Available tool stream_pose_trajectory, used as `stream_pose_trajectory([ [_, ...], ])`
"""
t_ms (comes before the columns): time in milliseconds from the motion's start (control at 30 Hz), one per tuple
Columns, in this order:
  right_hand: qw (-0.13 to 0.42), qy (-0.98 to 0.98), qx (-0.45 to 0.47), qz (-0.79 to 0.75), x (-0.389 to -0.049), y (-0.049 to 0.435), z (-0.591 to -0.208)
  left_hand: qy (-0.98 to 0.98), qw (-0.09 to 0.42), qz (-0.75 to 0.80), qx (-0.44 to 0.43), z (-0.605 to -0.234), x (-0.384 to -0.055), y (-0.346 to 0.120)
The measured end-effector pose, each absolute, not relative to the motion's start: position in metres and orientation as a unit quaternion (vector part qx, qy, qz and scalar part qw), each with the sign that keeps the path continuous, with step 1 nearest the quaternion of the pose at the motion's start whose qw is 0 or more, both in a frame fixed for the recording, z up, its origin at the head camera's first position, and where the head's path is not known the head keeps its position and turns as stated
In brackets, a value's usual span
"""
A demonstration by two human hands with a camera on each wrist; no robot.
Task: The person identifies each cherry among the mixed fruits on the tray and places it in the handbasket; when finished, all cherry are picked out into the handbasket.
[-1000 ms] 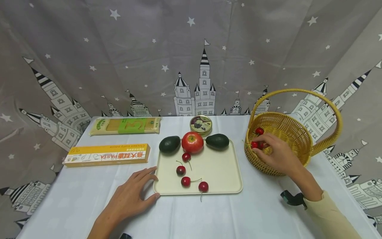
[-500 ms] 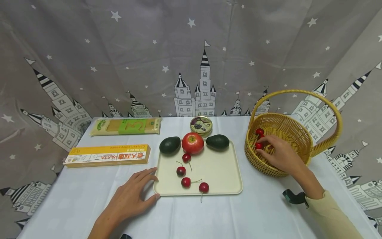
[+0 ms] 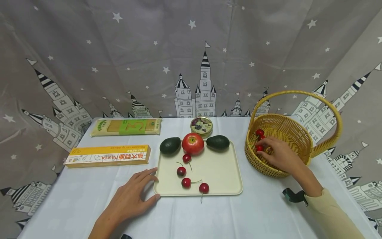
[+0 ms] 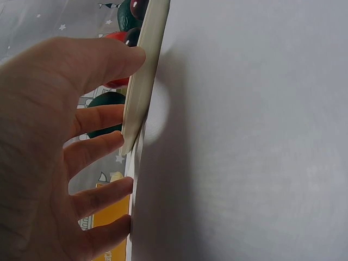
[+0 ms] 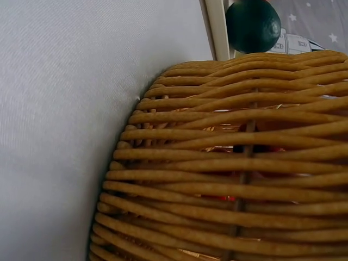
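In the head view my right hand (image 3: 280,154) reaches over the near rim of a yellow wicker basket (image 3: 293,132). Its thumb and fingertips hold a red cherry (image 3: 259,148) low inside, partly hidden by the fingers. More cherries (image 3: 259,132) lie just beyond it. The right wrist view shows mainly the basket's woven side (image 5: 228,163); the hand is hidden there. My left hand (image 3: 131,192) rests at the near left corner of a cream tray (image 3: 221,172), fingers spread. In the left wrist view, thumb and fingertips touch or nearly touch the tray's rim (image 4: 144,81).
On the tray are several cherries (image 3: 186,183), a red apple-like fruit (image 3: 193,143) and two avocados (image 3: 170,146), (image 3: 218,142). A round tin (image 3: 201,126) stands behind. To the left lie a pasta box (image 3: 107,156) and a noodle packet (image 3: 126,126). The basket's tall handle (image 3: 295,92) arches above it.
My right hand has shifted slightly right and lower inside the basket, with the cherry at its fingertips. The left hand and the tray have stayed in place.
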State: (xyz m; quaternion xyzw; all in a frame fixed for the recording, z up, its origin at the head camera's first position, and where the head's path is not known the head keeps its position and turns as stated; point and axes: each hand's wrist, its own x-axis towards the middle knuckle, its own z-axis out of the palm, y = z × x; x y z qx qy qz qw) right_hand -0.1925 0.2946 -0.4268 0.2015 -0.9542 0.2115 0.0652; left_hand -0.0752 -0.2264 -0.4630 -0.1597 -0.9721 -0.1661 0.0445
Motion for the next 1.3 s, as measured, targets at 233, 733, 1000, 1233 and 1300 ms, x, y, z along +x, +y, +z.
stream_pose_trajectory([
  [233, 0.039, -0.956, 0.199, 0.212, -0.1944, 0.2932, -0.4271, -0.972, 0.048, -0.166, -0.161, -0.4645, -0.0747, -0.2272],
  [733, 0.008, -0.969, 0.170, 0.178, -0.1985, 0.2909, -0.4289, -0.973, 0.044, -0.163, -0.159, -0.4642, -0.0751, -0.2266],
  [1000, 0.003, -0.971, 0.169, 0.171, -0.1990, 0.2906, -0.4287, -0.972, 0.044, -0.167, -0.159, -0.4637, -0.0753, -0.2261],
  [1233, 0.003, -0.973, 0.165, 0.164, -0.1999, 0.2906, -0.4295, -0.973, 0.042, -0.164, -0.159, -0.4636, -0.0749, -0.2269],
  [1300, 0.003, -0.973, 0.164, 0.161, -0.1999, 0.2904, -0.4294, -0.972, 0.043, -0.164, -0.161, -0.4635, -0.0747, -0.2270],
])
